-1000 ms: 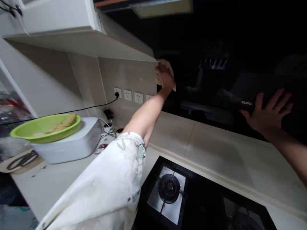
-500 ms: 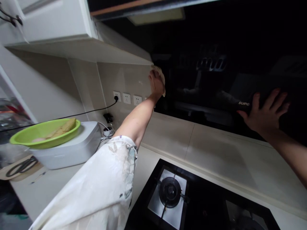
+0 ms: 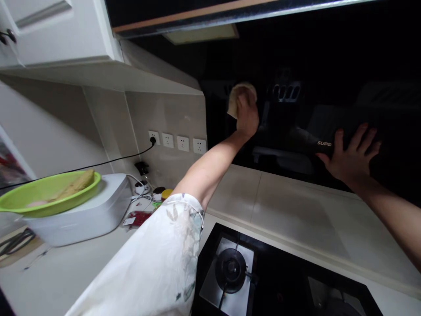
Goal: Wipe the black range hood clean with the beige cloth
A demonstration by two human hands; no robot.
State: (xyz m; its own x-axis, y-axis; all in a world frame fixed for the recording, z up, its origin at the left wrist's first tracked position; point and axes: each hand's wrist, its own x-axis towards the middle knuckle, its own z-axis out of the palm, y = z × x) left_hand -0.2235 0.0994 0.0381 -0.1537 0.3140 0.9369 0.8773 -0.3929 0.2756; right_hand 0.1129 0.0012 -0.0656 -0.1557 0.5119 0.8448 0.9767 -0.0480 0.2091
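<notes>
One pale cloth (image 3: pixel 238 94) is bunched under my left hand (image 3: pixel 247 115), which grips it and presses it against the black glossy panel (image 3: pixel 296 118) of the range hood, just right of where the beige wall tiles end. Most of the cloth is hidden behind my fingers; only its upper left edge shows. My right hand (image 3: pixel 351 156) lies flat with fingers spread on the same dark panel, well apart from the left, holding nothing; it covers the end of a printed brand word beside it. My left sleeve (image 3: pixel 158 263), white with a faint floral print, fills the lower middle and hides part of the counter (image 3: pixel 296 215). Below sits a gas burner (image 3: pixel 230 268) in a black hob, cut off at the bottom edge. Far left, a green bowl (image 3: pixel 49 193) rests on a white box (image 3: pixel 82 217); its contents are hard to make out.
</notes>
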